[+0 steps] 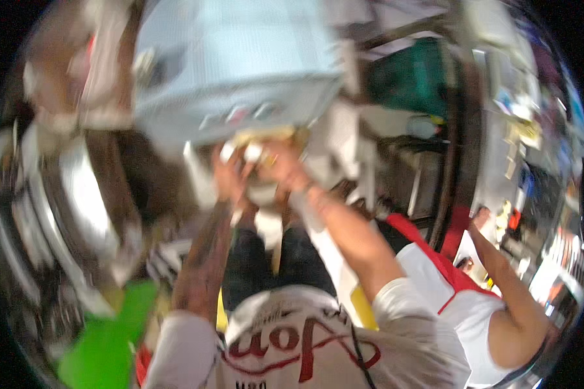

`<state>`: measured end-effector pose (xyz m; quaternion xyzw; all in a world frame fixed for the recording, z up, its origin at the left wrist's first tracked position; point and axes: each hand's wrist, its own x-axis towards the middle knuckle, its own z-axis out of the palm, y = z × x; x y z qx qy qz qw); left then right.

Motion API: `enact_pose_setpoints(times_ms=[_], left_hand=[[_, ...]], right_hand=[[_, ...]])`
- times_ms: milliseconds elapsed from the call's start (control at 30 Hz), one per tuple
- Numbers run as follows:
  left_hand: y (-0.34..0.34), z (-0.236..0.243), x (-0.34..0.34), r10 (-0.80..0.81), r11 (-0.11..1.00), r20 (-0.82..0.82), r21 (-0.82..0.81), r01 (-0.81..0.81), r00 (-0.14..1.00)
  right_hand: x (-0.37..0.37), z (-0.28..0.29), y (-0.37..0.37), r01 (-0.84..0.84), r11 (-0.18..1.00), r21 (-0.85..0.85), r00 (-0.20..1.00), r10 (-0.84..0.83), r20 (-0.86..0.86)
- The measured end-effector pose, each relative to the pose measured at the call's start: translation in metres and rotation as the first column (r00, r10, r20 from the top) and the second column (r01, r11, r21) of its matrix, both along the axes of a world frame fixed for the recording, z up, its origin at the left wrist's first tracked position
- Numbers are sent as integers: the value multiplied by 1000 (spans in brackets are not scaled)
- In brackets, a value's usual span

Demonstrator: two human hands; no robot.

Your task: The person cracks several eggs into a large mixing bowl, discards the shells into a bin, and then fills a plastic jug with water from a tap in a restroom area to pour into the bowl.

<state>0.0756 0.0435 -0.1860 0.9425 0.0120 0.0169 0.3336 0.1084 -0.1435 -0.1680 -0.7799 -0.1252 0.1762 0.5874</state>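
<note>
My left hand [230,176] and my right hand [282,167] are raised close together below the front of a pale blue-grey machine-like housing [233,52]. Both have their fingers curled around small white pieces [253,153] and a yellowish part [266,136] at the housing's lower edge; motion blur hides what exactly each grips. Some small round light shapes [237,115] sit on the housing's front panel above my fingers.
A co-worker [461,311] in white and red is close at my right. A dark post [464,162], a dark green object [409,78] and a cluttered bench [525,214] stand to the right. At left are shiny metal parts [84,194] and a green surface [104,330].
</note>
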Motion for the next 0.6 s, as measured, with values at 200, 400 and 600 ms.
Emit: enact_pose_setpoints(times_ms=[200, 400, 600], left_hand=[[10, -20, -47, -11, 915, -208, -397, -74, 978], [9, 4, -48, -55, 995, -216, -96, 35, 975], [53, -36, -37, 99, 936, -305, -294, -193, 947]], right_hand=[[-47, 33, 11, 127, 987, -102, 987, -136, -83], [-67, 17, 28, 344, 934, -99, 937, -348, -25], [-41, -8, 43, 450, 868, 207, 814, -304, -494]])
